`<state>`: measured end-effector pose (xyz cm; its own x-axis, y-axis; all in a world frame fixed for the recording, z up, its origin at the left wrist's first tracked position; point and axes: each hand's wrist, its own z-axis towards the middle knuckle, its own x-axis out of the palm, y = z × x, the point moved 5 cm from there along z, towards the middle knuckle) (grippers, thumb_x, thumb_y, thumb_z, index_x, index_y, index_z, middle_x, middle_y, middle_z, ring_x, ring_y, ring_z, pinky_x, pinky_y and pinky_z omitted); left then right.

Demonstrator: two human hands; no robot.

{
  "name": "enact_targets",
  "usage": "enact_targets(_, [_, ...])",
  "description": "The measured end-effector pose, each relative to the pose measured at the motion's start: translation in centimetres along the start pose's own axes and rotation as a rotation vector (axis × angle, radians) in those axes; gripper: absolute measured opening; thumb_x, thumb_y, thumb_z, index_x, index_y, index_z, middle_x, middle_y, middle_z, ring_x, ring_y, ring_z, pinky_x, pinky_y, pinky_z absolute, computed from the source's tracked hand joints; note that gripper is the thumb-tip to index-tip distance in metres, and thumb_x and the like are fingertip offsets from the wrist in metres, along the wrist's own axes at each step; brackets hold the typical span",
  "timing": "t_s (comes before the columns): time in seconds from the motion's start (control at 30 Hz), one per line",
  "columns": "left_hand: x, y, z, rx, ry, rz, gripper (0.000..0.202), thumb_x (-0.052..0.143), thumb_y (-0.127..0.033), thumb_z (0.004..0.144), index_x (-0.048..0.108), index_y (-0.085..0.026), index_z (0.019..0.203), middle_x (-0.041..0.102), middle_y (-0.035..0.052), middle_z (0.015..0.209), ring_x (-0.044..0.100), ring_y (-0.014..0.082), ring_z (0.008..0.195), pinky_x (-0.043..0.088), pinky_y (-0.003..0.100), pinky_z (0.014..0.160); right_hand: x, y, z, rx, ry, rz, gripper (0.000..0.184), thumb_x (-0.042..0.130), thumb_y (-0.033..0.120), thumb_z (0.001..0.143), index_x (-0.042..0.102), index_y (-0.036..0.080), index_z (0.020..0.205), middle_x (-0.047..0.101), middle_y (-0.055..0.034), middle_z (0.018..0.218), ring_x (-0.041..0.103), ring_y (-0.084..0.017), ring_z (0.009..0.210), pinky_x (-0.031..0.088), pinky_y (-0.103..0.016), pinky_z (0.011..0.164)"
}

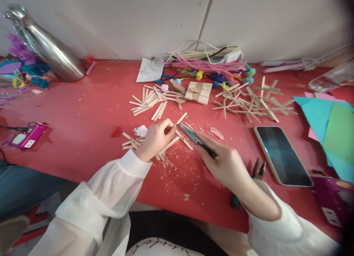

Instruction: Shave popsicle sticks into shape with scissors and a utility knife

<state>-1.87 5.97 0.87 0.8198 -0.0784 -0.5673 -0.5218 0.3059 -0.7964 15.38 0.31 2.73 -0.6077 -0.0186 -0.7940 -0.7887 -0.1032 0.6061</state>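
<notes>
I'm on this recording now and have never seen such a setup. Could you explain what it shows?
There is no machine here, only a person working bare-handed. The single picture comes from a camera worn on the head, looking forward and down. The left hand pinches a wooden stick; the right hand holds a utility knife, its blade close to the stick. On the red table are wood shavings, other sticks, a phone and a metal jug.

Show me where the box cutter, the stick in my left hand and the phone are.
Box cutter (194, 137): head view, on the middle of its body.
Held stick (181, 118): head view, on its bare far end.
Phone (283, 155): head view, on the middle of its dark screen.
</notes>
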Motion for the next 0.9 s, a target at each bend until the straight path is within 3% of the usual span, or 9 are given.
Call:
enact_targets(0.13, [0.8, 1.0, 0.2, -0.211, 0.102, -0.554, 0.014, 0.054, -0.027, 0.083, 0.051, -0.018, 0.073, 0.059, -0.0004, 0.07, 0.062, 0.0107, 0.065, 0.051, 0.026, 0.065, -0.3, 0.0, 0.1, -0.05, -0.089, -0.079, 0.042, 0.048, 0.032, 0.082, 0.061, 0.017, 0.119, 0.072, -0.0069, 0.085, 0.054, -0.01, 0.042, 0.045, -0.024, 0.043])
enact_targets(0.2, [1.1, 1.3, 0.2, -0.319, 0.128, -0.711, 0.013, 0.058, -0.027, 0.081, 0.053, -0.017, 0.075, 0.06, -0.0007, 0.071, 0.063, 0.0102, 0.065, 0.053, 0.026, 0.066, -0.5, 0.1, 0.1, -0.096, -0.142, -0.12, 0.039, 0.05, 0.03, 0.082, 0.063, 0.017, 0.116, 0.072, -0.0071, 0.089, 0.057, -0.01, 0.045, 0.046, -0.022, 0.045])
enact_targets(0.33, [1.4, 1.9, 0.2, -0.475, 0.173, -0.841, 0.016, 0.067, -0.027, 0.075, 0.061, -0.014, 0.082, 0.064, 0.0013, 0.073, 0.063, 0.0102, 0.065, 0.053, 0.027, 0.068, -0.9, 0.7, -0.2, -0.275, -0.286, -0.257, 0.033, 0.052, 0.027, 0.083, 0.065, 0.022, 0.113, 0.072, -0.0023, 0.079, 0.056, -0.007, 0.045, 0.038, -0.018, 0.038])
enact_targets(0.43, [1.2, 2.2, 0.1, -0.502, 0.226, -0.878, 0.019, 0.068, -0.029, 0.074, 0.065, -0.012, 0.083, 0.066, 0.0033, 0.076, 0.063, 0.0112, 0.07, 0.053, 0.028, 0.073, -1.1, 1.3, -0.6, -0.382, -0.384, -0.44, 0.033, 0.053, 0.018, 0.082, 0.065, 0.025, 0.112, 0.071, 0.0015, 0.074, 0.057, -0.007, 0.047, 0.031, -0.019, 0.037])
enact_targets(0.63, [1.3, 2.4, 0.0, -0.539, 0.29, -0.945, 0.019, 0.069, -0.03, 0.073, 0.065, -0.014, 0.081, 0.067, 0.0033, 0.079, 0.064, 0.0111, 0.071, 0.052, 0.028, 0.074, -1.0, 2.1, -1.2, -0.492, -0.438, -0.613, 0.042, 0.055, 0.006, 0.076, 0.066, 0.03, 0.109, 0.07, 0.0012, 0.083, 0.06, -0.01, 0.062, 0.036, -0.021, 0.049])
enact_targets(0.77, [1.2, 2.1, 0.1, -0.521, 0.212, -0.912, 0.016, 0.07, -0.025, 0.071, 0.062, -0.013, 0.078, 0.064, 0.0006, 0.069, 0.062, 0.0095, 0.064, 0.052, 0.026, 0.068, -1.4, 0.9, -0.7, -0.345, -0.428, -0.427, 0.034, 0.056, 0.016, 0.08, 0.065, 0.027, 0.111, 0.071, 0.0002, 0.087, 0.061, -0.009, 0.059, 0.036, -0.021, 0.043])
enact_targets(0.9, [0.8, 1.9, 0.3, -0.457, 0.1, -0.814, 0.018, 0.07, -0.023, 0.07, 0.055, -0.014, 0.074, 0.06, -0.0017, 0.061, 0.058, 0.0078, 0.055, 0.049, 0.023, 0.058, -1.0, -1.1, 0.0, -0.182, -0.255, -0.024, 0.037, 0.052, 0.028, 0.084, 0.058, 0.025, 0.121, 0.068, -0.0042, 0.106, 0.064, -0.012, 0.061, 0.044, -0.022, 0.043])
